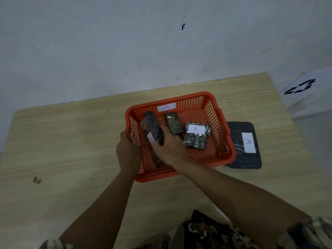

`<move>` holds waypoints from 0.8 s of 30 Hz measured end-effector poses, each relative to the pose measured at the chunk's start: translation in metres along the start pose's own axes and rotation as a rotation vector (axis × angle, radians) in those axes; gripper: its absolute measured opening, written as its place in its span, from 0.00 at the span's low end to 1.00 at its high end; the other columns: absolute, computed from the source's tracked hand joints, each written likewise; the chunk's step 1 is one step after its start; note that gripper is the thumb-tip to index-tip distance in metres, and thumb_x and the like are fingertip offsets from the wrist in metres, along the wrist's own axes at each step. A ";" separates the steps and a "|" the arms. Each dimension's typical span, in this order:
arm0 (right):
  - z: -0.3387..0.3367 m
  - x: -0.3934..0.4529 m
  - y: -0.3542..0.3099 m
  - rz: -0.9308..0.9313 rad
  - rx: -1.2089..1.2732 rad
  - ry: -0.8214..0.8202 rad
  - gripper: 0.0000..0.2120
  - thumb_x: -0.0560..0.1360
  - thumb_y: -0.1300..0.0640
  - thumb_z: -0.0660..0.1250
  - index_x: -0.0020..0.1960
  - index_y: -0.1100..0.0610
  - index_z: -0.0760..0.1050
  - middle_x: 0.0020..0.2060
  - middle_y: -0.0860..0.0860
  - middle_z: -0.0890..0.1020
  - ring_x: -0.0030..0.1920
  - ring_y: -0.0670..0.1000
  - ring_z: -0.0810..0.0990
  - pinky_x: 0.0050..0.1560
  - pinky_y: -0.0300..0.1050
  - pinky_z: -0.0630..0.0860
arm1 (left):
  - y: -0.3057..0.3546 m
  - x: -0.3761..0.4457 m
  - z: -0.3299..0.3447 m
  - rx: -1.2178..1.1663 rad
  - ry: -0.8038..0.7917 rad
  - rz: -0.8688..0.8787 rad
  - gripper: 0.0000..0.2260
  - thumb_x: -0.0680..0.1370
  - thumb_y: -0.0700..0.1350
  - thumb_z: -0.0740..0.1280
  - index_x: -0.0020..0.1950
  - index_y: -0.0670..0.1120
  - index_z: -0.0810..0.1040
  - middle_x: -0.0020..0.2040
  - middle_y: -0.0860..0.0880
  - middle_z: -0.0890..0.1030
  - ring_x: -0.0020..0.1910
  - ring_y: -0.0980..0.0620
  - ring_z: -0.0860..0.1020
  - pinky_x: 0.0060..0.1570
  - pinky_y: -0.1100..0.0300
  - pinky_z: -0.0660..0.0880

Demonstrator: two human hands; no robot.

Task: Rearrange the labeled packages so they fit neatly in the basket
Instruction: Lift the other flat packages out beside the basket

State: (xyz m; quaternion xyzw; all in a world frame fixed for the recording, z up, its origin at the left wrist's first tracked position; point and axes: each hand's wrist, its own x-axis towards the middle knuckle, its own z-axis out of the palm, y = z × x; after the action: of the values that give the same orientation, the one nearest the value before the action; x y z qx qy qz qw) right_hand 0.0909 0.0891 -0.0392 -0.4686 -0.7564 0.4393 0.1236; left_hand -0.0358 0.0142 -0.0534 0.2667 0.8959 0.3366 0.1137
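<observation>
basket: orange mesh basket (212, 112), centre of frame on a wood-grain table (71, 141); white "A" tag (166, 107) on its far inner wall
left hand: left hand (128, 151) clamped over basket's left rim, fingers hooked inside the wall
right hand: right hand (169, 146) inside basket, grasping a long dark package (152, 129); package tilted up on edge along the left side, white label corner showing near the fingers
package 2: small dark package (173, 123), centre-back of basket, leaning, just beside the right hand's fingertips
package 3: clear-wrapped package (196, 130) with "A" label, right of centre, lying flat
package 4: dark block package (195, 141), just below package 3, touching it
outside basket: flat dark package (246, 146) with "A" label on the table, right of frame, partly tucked under basket's right edge
in the way: right forearm covers basket's near rim; hand hides the lower part of the long package
surroundings: pale wall at top with a dark mark (182, 26); white sheet with black arrows (301, 87) upper right; small brown scrap (36, 180) on the table at lower left; patterned clothing (206, 230) at bottom edge
</observation>
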 end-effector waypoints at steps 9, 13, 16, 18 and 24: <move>-0.096 0.015 0.018 -0.025 0.436 0.186 0.18 0.80 0.47 0.61 0.69 0.46 0.69 0.51 0.42 0.79 0.47 0.43 0.82 0.41 0.45 0.83 | 0.003 0.000 0.001 0.025 0.002 -0.007 0.15 0.83 0.49 0.55 0.62 0.40 0.71 0.52 0.38 0.81 0.48 0.37 0.79 0.43 0.53 0.69; -0.146 0.025 0.035 0.001 0.413 0.375 0.20 0.76 0.45 0.69 0.67 0.45 0.71 0.51 0.43 0.80 0.48 0.44 0.82 0.43 0.46 0.83 | 0.002 -0.001 0.001 0.043 0.008 0.005 0.15 0.83 0.49 0.55 0.62 0.40 0.71 0.52 0.37 0.81 0.49 0.35 0.79 0.44 0.51 0.70; -0.172 0.037 0.053 0.035 0.418 0.508 0.21 0.76 0.47 0.69 0.68 0.46 0.72 0.51 0.43 0.81 0.49 0.41 0.81 0.47 0.42 0.82 | 0.000 -0.001 0.001 0.039 0.011 -0.004 0.15 0.83 0.50 0.55 0.63 0.41 0.71 0.53 0.37 0.81 0.49 0.36 0.79 0.45 0.50 0.71; -0.184 0.045 0.064 0.006 0.369 0.480 0.23 0.76 0.50 0.70 0.70 0.48 0.72 0.58 0.45 0.81 0.53 0.41 0.80 0.49 0.31 0.78 | 0.000 0.000 0.000 0.042 0.006 -0.007 0.15 0.83 0.50 0.55 0.63 0.42 0.71 0.53 0.37 0.81 0.50 0.35 0.79 0.47 0.48 0.73; -0.194 0.092 0.049 -0.152 0.062 0.242 0.22 0.75 0.50 0.71 0.66 0.49 0.70 0.56 0.45 0.78 0.52 0.48 0.80 0.53 0.43 0.78 | 0.000 0.000 -0.001 0.043 -0.004 -0.004 0.15 0.83 0.51 0.55 0.62 0.42 0.71 0.52 0.38 0.81 0.48 0.36 0.79 0.46 0.47 0.75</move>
State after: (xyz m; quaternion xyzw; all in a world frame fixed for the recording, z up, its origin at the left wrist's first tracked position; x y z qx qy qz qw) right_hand 0.1876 0.2794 0.0148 -0.4557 -0.7554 0.3920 0.2610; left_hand -0.0366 0.0140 -0.0530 0.2682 0.9032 0.3164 0.1104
